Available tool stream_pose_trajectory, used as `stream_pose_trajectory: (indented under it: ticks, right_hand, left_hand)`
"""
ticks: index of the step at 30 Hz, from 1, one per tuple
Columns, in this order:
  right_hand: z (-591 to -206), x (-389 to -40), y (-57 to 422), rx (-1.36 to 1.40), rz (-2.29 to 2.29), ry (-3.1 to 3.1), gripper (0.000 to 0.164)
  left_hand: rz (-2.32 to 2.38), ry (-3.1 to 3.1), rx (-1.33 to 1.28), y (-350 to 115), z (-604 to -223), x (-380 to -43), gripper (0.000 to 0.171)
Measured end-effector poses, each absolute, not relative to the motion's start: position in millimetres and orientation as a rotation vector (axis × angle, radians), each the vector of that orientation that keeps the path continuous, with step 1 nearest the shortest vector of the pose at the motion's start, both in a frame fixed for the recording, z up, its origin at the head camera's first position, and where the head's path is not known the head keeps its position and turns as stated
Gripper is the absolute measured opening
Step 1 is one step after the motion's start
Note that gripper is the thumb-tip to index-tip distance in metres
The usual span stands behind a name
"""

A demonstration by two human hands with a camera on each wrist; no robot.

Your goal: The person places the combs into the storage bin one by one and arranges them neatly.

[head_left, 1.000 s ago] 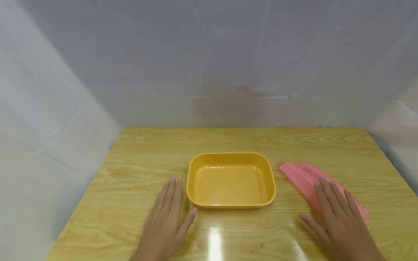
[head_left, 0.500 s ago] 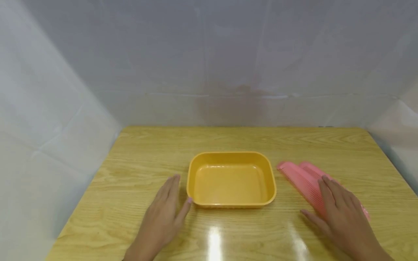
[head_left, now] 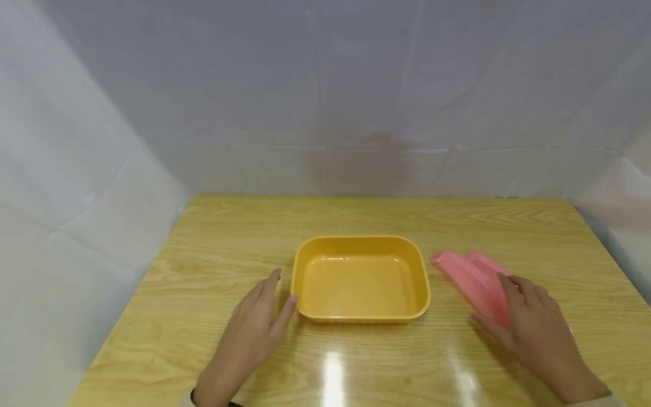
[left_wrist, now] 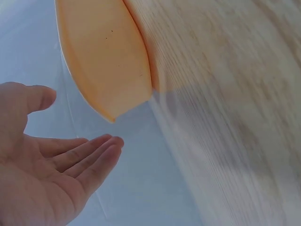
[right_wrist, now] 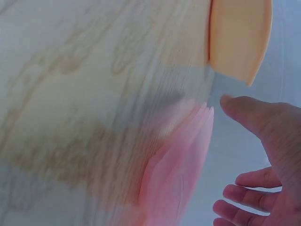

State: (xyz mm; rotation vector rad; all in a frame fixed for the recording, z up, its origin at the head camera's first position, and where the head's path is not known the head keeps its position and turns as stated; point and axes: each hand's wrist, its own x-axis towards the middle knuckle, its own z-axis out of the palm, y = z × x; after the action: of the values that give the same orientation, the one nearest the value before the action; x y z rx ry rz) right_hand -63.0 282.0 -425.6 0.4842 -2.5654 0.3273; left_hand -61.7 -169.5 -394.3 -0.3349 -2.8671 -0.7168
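Note:
A yellow rectangular plastic basin point(head_left: 361, 317) sits mid-table with nothing in it. My left hand point(head_left: 249, 333) hovers at its left side, thumb near the rim; in the left wrist view the hand point(left_wrist: 51, 183) is apart from the basin point(left_wrist: 103, 52), fingers slightly bent and palm bare. Two pink combs point(head_left: 470, 282) lie slanted and overlapping on the right. Over their near ends is my right hand point(head_left: 539, 333), which hides part of them. In the right wrist view, a gap shows between this hand point(right_wrist: 263, 155) and the combs point(right_wrist: 176, 165); it holds nothing.
The wood-grain table point(head_left: 229, 237) extends around the basin and combs. White sheeting rises behind the table point(head_left: 325, 102) and along its left side point(head_left: 66, 226) and right side point(head_left: 630, 198). Light glares on the tabletop in front of the basin.
Both hands have lifted from lying flat, their fingers now more bent. The left hand's thumb has come up beside the basin's rim. Basin and combs have stayed in place.

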Motion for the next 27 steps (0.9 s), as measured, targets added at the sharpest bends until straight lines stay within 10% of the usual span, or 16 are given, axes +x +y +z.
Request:
stream_pose_trajectory:
  ticks: [27]
  right_hand:
    - [-424.2, -78.0, 288.7, 0.208, 0.493, -2.937, 0.080]
  left_hand:
    - [-1.019, -2.946, -0.147, -163.1, -388.7, -83.4, 0.042]
